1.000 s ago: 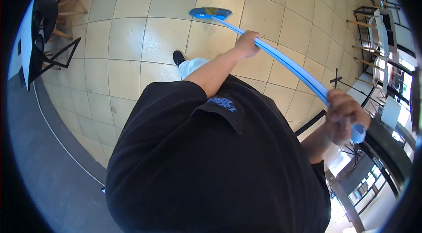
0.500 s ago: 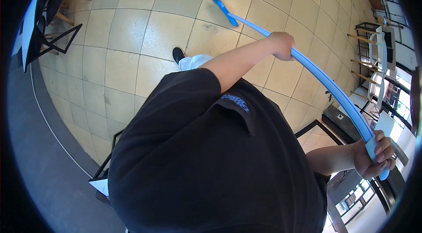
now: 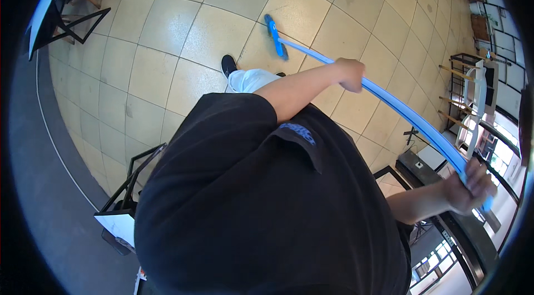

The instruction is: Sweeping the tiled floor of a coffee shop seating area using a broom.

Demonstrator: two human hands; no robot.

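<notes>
A broom with a long light-blue handle (image 3: 409, 112) slants across the view, appearing curved through the lens. Its bright blue head (image 3: 276, 39) rests on the tiled floor in front of my feet. My left hand (image 3: 350, 75) is wrapped around the handle partway down, nearer the head. Up at the handle's top end, my right hand (image 3: 471, 186) closes round the grip, slightly smeared by motion. A dark shoe (image 3: 228, 65) and a pale trouser leg show to the left of my left forearm.
Beige tiles (image 3: 222, 28) make up the floor ahead. A black-framed table (image 3: 69, 28) stands at the far left, a white-topped one (image 3: 119, 225) at lower left. White chairs with wooden legs (image 3: 470, 97) line the right, near a dark counter (image 3: 417, 167).
The broom head has swung nearer my feet and slightly left, turning more upright in view. Both hands have shifted with the handle, the left one lower and leftward, the right one higher and leftward.
</notes>
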